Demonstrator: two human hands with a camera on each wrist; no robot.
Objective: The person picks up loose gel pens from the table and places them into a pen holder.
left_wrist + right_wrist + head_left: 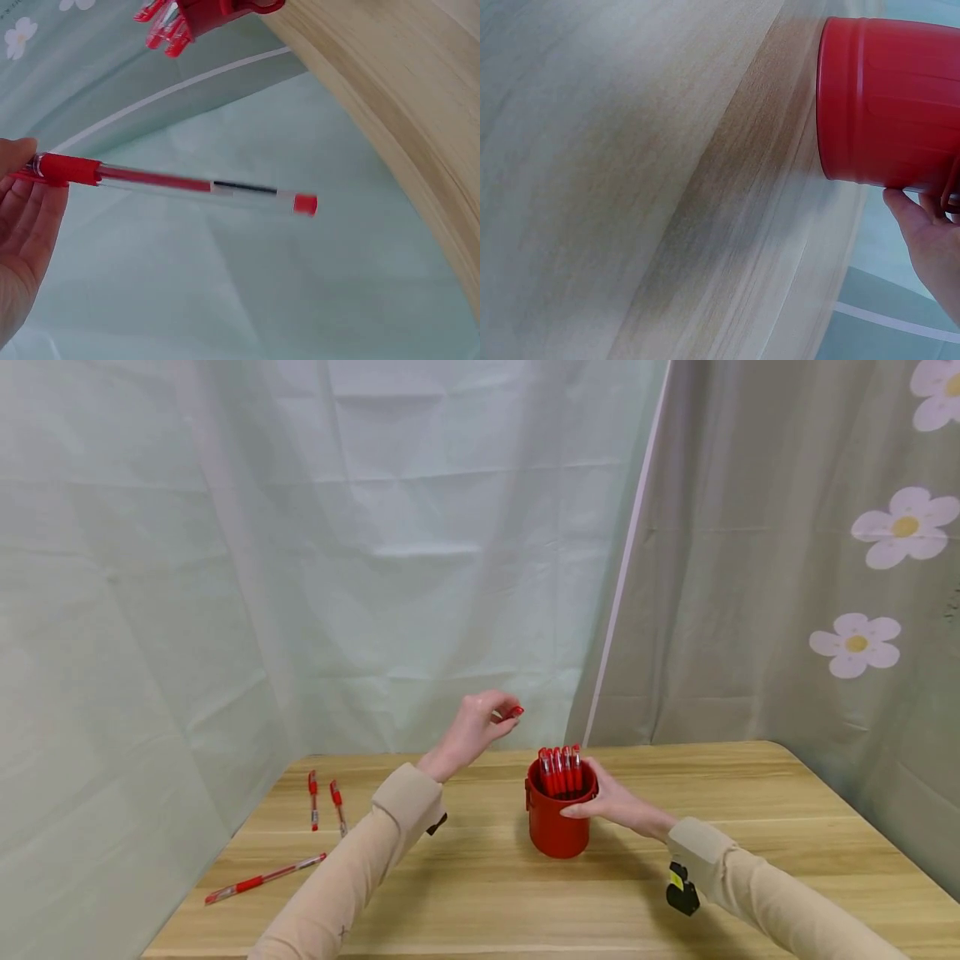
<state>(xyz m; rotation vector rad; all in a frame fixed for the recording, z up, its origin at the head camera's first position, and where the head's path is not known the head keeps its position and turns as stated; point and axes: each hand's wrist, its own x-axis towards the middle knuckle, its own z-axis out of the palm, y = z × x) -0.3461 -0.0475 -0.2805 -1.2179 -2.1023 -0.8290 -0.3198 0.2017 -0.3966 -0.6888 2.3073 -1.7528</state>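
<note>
Left hand (474, 729): fingers pinch a red pen (195, 182) in the air, cap end up; right hand (617, 799): fingers grip the red cup (558, 831) midway between tabletop (465, 906) side edges, capped pens (560, 770) inside; three loose pens (250, 885) near left edge

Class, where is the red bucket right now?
In the head view, the red bucket stands just right of centre on the table, the right hand holding it.
</note>
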